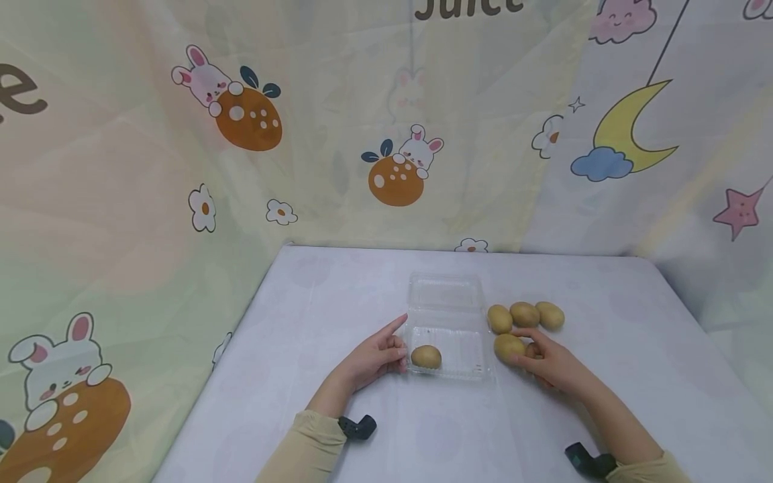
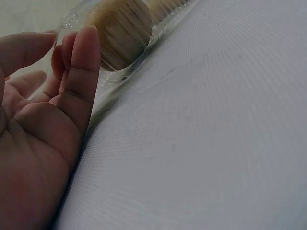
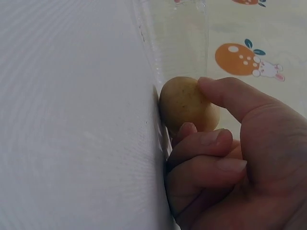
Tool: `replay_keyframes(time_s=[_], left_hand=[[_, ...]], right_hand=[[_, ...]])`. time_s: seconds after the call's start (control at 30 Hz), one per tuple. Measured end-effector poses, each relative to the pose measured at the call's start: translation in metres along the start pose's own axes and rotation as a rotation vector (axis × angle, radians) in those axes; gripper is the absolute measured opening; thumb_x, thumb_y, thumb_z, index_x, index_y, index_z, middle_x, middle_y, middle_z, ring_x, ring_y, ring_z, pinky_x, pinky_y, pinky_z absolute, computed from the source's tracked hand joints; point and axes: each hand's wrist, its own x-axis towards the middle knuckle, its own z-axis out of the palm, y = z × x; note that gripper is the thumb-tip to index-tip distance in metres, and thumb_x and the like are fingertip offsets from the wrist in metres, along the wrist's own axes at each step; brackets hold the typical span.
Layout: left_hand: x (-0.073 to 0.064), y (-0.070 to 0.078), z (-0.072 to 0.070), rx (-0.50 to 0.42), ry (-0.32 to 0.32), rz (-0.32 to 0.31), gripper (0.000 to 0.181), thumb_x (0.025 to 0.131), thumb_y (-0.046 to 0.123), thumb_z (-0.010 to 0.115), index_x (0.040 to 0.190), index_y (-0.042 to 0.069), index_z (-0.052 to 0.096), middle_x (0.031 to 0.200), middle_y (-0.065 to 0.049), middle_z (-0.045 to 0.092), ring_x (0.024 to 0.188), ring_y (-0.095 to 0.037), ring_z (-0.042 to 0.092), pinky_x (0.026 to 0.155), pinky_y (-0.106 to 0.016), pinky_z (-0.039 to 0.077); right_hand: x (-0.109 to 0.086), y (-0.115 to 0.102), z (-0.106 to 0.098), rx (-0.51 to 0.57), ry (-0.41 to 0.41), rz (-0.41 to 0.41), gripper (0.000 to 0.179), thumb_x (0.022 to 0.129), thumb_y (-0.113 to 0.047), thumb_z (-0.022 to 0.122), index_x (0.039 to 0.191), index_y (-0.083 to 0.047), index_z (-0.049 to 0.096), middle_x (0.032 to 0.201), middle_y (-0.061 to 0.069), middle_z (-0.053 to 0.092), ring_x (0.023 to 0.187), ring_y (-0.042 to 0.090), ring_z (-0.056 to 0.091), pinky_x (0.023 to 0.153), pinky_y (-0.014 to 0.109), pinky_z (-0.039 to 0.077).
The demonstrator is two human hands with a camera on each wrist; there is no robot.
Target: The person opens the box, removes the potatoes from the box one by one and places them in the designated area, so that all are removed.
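Observation:
A clear plastic clamshell container (image 1: pixel 465 352) lies opened flat on the table, its lid (image 1: pixel 445 293) folded back. Inside its near-left corner sits one potato (image 1: pixel 426 357). My left hand (image 1: pixel 377 359) touches the container's left side, index finger stretched along it; in the left wrist view the fingertips (image 2: pixel 86 43) are against the clear wall beside the potato. Right of the container, my right hand (image 1: pixel 558 365) grips another potato (image 3: pixel 184 103) between thumb and fingers, close over the tabletop. A further potato (image 1: pixel 533 350) shows partly behind the right fingers.
Behind the right hand, three potatoes (image 1: pixel 525 314) stand in a row beside the container. A white cloth covers the table (image 1: pixel 338 288). Printed fabric (image 1: pixel 326 134) hangs along its back and left sides. Each wrist carries a small black device (image 1: pixel 357 427).

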Motion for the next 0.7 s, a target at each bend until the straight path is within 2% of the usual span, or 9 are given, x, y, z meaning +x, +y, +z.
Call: replay_keyframes(time_s=[0.33,0.7], left_hand=[[-0.0003,-0.0004,0.0004,-0.003,-0.003,0.013,0.075,0.098,0.011,0.058,0.160,0.025,0.017,0.094,0.000,0.058,0.080,-0.013,0.064,0.080,-0.030,0.057],[-0.0006,0.0009,0.0009,0.003,0.006,0.002,0.075,0.098,0.013,0.059,0.159,0.029,0.019,0.095,0.000,0.058,0.080,-0.013,0.064,0.080,-0.030,0.056]], right_hand=[[-0.0005,0.0008,-0.0003,0.015,-0.005,0.008,0.061,0.089,-0.042,0.071,0.137,-0.019,0.042,0.070,0.003,0.052,0.045,0.013,0.044,0.041,0.027,0.039],[-0.0015,-0.0004,-0.0014,0.037,-0.024,0.003,0.061,0.089,-0.043,0.071,0.136,-0.017,0.041,0.068,0.004,0.052,0.045,0.013,0.044,0.040,0.028,0.040]])
